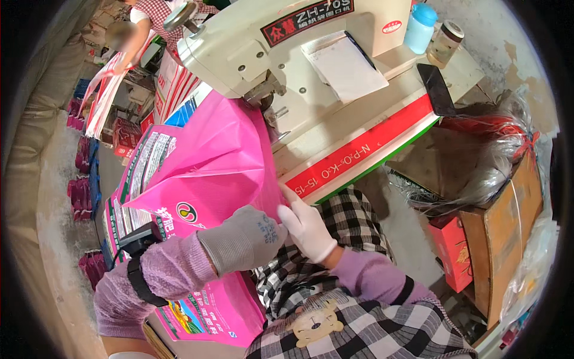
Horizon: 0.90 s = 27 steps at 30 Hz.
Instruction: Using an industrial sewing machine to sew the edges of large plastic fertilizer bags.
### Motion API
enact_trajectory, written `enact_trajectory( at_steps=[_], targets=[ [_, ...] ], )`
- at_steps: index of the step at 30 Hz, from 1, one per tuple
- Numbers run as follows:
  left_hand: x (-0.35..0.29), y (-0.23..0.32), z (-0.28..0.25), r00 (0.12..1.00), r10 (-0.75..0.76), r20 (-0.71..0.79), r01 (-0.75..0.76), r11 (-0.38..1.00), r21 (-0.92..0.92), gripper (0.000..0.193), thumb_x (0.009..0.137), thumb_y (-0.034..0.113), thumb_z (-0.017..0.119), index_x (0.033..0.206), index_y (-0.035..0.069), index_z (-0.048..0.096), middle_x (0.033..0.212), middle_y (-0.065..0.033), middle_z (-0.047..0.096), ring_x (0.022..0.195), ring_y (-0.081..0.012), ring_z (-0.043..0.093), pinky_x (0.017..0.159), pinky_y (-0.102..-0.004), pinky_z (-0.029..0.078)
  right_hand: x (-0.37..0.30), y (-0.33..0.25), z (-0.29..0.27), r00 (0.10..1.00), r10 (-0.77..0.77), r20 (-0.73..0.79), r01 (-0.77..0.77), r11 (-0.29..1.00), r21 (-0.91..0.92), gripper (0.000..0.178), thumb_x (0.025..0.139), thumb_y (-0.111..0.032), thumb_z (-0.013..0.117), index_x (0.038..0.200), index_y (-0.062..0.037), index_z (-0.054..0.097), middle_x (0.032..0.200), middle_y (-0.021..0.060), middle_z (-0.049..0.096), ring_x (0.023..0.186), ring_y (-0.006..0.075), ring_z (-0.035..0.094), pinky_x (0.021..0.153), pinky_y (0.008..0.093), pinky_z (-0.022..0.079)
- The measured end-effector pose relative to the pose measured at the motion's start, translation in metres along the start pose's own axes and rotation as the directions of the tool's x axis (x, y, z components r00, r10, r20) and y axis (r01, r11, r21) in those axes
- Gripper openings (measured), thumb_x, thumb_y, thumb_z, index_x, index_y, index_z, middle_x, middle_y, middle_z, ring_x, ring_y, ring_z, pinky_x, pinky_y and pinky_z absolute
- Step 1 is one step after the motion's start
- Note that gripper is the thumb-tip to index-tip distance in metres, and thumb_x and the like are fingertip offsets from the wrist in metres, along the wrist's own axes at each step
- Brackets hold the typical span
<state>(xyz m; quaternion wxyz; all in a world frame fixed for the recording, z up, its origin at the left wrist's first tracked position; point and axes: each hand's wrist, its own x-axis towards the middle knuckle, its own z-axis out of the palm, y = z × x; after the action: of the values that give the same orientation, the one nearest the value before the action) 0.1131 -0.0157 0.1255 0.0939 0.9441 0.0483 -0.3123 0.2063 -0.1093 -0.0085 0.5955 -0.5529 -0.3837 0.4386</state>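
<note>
A large pink woven bag (pixel 209 161) lies folded over my lap and runs up under the head of a cream industrial sewing machine (pixel 269 54). My left hand (pixel 242 239), in a grey knit glove, grips the bag's lower right edge. My right hand (pixel 308 227), in a white glove, pinches the same edge just beside it, near the front of the machine table (pixel 359 128). Both hands touch each other at the bag's corner. The needle area is partly hidden by the bag.
A notebook with a pen (pixel 347 63), a blue-capped bottle (pixel 420 27), a glass jar (pixel 445 43) and a dark phone (pixel 436 88) rest on the machine table. A wooden crate (pixel 508 239) and red box (pixel 451 251) stand at right. Another person (pixel 128 36) handles bags far left.
</note>
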Motion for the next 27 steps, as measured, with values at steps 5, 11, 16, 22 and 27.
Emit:
enact_trajectory(
  at_steps=[5,11,16,22,27],
  targets=[
    [0.003,-0.014,-0.026,0.977,0.160,0.141,-0.154,0.987,-0.054,0.016,0.082,0.024,0.060,0.075,0.010,0.065,0.068,-0.0071,0.065,0.070,-0.0283,0.067,0.068,-0.0424,0.051,0.005,-0.015,0.005,0.992,0.124,0.002,-0.118,0.949,-0.294,0.065,0.084,-0.016,0.052,0.146,-0.0114,0.034,0.070,0.0250,0.062,0.068,0.0439,0.062,0.066,0.0525,0.049],
    [-0.026,-0.040,-0.134,0.970,0.179,0.163,-0.242,0.713,0.658,0.010,0.077,0.024,0.067,0.071,0.018,0.070,0.065,0.0013,0.065,0.070,-0.0171,0.065,0.082,-0.0406,0.048,0.035,-0.020,-0.005,0.998,0.061,-0.001,-0.050,0.802,-0.595,0.066,0.082,-0.011,0.054,0.146,-0.0120,0.036,0.068,0.0205,0.063,0.061,0.0385,0.063,0.061,0.0503,0.050],
    [0.038,-0.029,-0.025,0.765,0.519,0.380,-0.452,0.854,-0.256,0.029,0.089,0.035,0.060,0.085,0.008,0.070,0.082,-0.0096,0.067,0.078,-0.0283,0.062,0.074,-0.0452,0.050,0.153,-0.004,0.004,0.953,0.240,0.184,0.086,0.368,-0.926,0.046,0.086,-0.018,0.053,0.129,-0.0019,0.057,0.074,0.0126,0.070,0.066,0.0293,0.069,0.059,0.0441,0.054],
    [0.038,-0.065,-0.113,0.878,0.060,0.475,0.017,0.988,-0.155,0.050,0.079,0.051,0.066,0.100,0.006,0.068,0.079,-0.0172,0.067,0.071,-0.0280,0.066,0.069,-0.0419,0.052,0.173,0.001,0.012,0.953,0.303,-0.019,-0.189,0.543,-0.818,0.064,0.093,-0.017,0.044,0.152,-0.0144,0.021,0.107,0.0175,0.069,0.094,0.0327,0.069,0.077,0.0440,0.056],
    [-0.015,-0.043,-0.084,0.972,-0.206,0.115,0.179,0.961,0.211,0.030,0.080,0.032,0.067,0.080,0.002,0.070,0.064,-0.0138,0.064,0.064,-0.0332,0.066,0.060,-0.0442,0.052,0.148,-0.026,0.005,0.916,0.385,0.114,-0.136,0.564,-0.815,0.067,0.092,-0.016,0.042,0.150,0.0020,0.015,0.109,0.0228,0.067,0.098,0.0358,0.067,0.085,0.0453,0.052]
  ],
)
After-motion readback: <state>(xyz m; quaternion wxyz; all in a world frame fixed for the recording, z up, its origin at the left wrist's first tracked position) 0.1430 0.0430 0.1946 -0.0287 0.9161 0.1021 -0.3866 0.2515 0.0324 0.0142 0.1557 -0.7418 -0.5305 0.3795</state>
